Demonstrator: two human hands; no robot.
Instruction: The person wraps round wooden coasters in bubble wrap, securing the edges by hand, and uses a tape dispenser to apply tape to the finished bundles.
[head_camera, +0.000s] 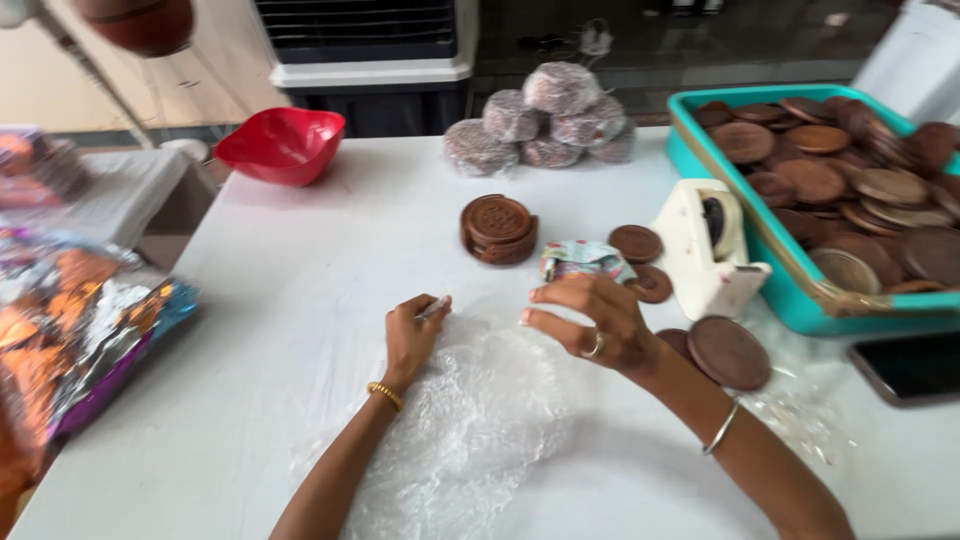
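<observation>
Right now my left hand (410, 335) pinches the top edge of the bubble wrap sheet (470, 430), grip closed on it, while my right hand (590, 320) hovers over the same edge with fingers loosely curled, holding nothing. I'd keep the sheet flat and taut on the bench (300, 270). Just beyond sit a carved wooden disc stack (498, 229), a tape dispenser (705, 250) and loose wooden discs (728, 352). Open room lies left; the teal tray (790, 290) crowds the right.
</observation>
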